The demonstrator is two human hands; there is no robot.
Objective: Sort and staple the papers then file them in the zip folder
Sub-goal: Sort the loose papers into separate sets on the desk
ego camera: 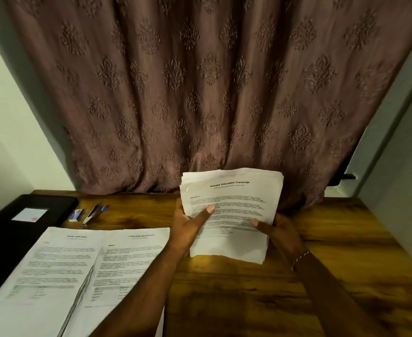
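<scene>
Held sheaf: a stack of printed papers (pixel 231 207), top sheet headed "Sample Education Transcript", is raised at the far middle of the counter, in front of the curtain. Its edges are unevenly aligned. Whether its lower edge rests on the wood cannot be told.
Left grip: the left grip (pixel 188 223) is clamped on the sheaf's left edge, with the thumb laid across the front sheet and the fingers hidden behind.
Right grip: the right grip (pixel 281 231) is clamped on the sheaf's lower right edge, thumb on the front. A beaded bracelet (pixel 301 258) circles the wrist.
Sorted piles: the left pile (pixel 44 271) and the right pile (pixel 127 263) lie flat at the near left, meeting along one long edge. Their headings are blurred.
Stapler: the silver stapler (pixel 92 213) lies beyond the piles, just beside a small white-and-blue box (pixel 76 214).
Folder: the black zip folder (pixel 18 234) lies at the far left, just beside the left pile, with a pale label (pixel 30 214) on its cover.
Counter: the counter (pixel 248 300) is brown grained wood.
Backdrop: a mauve curtain (pixel 200 93) with an embossed motif.
</scene>
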